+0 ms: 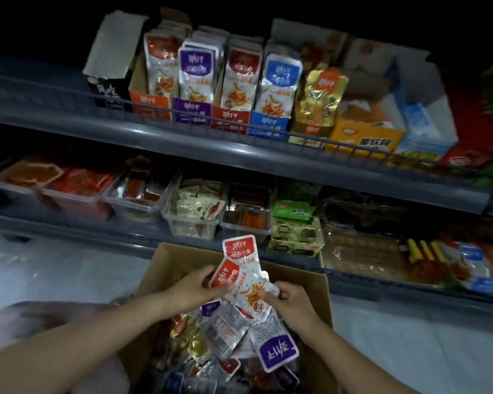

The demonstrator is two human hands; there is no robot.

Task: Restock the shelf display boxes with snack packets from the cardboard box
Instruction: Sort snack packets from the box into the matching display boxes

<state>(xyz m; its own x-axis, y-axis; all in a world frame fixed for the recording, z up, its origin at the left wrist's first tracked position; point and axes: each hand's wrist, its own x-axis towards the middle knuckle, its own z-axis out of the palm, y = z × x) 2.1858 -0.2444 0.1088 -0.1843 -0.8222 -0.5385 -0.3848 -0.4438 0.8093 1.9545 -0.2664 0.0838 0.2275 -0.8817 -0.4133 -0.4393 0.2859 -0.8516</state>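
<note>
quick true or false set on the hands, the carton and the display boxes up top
1. The left hand and right hand both hold red-topped packets over the cardboard box. True.
2. The cardboard box is empty. False: it holds many mixed packets, among them a purple packet.
3. The purple display box stands between an orange display box and a red display box. True.
4. The blue display box sits on the lower shelf. False: it is on the upper shelf, beside the red display box.
</note>
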